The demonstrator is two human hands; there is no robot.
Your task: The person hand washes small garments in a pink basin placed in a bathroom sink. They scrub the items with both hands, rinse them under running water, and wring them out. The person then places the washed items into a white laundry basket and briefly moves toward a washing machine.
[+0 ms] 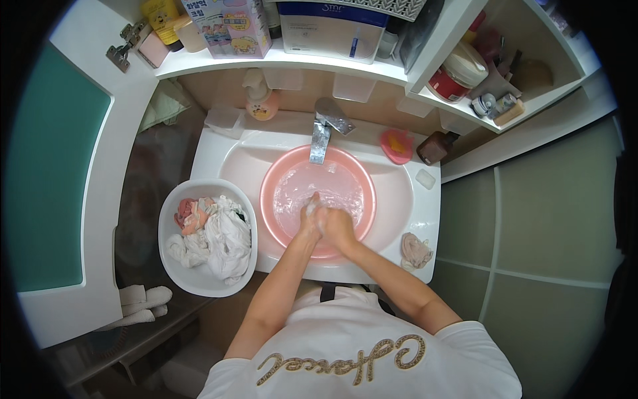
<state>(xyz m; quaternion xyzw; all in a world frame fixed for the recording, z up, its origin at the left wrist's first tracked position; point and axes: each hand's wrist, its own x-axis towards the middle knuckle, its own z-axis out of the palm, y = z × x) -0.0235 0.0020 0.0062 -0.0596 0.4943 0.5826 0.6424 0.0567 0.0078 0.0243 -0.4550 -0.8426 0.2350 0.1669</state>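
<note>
My left hand (pixel 310 219) and my right hand (pixel 335 223) are pressed together over the near half of a pink plastic basin (pixel 267 199). Something white and wet (pixel 312 205) shows between them; I cannot tell whether it is a small cloth or only lather. The fingers of my right hand are curled, and those of my left point toward the faucet. Rippled, bubbly water (pixel 299 187) fills the basin. It sits in a white washbasin (pixel 394 199), under the spout of a chrome faucet (pixel 320 142).
At left, a white tub (pixel 169 269) holds white and pink laundry (pixel 224 239). A crumpled beige cloth (pixel 415 251) lies on the right rim, with a soap bar (pixel 425 178), pink soap dish (pixel 397 146) and brown bottle (pixel 436 148) behind. A pump bottle (pixel 261 97) stands beneath the overhanging shelf (pixel 299 64).
</note>
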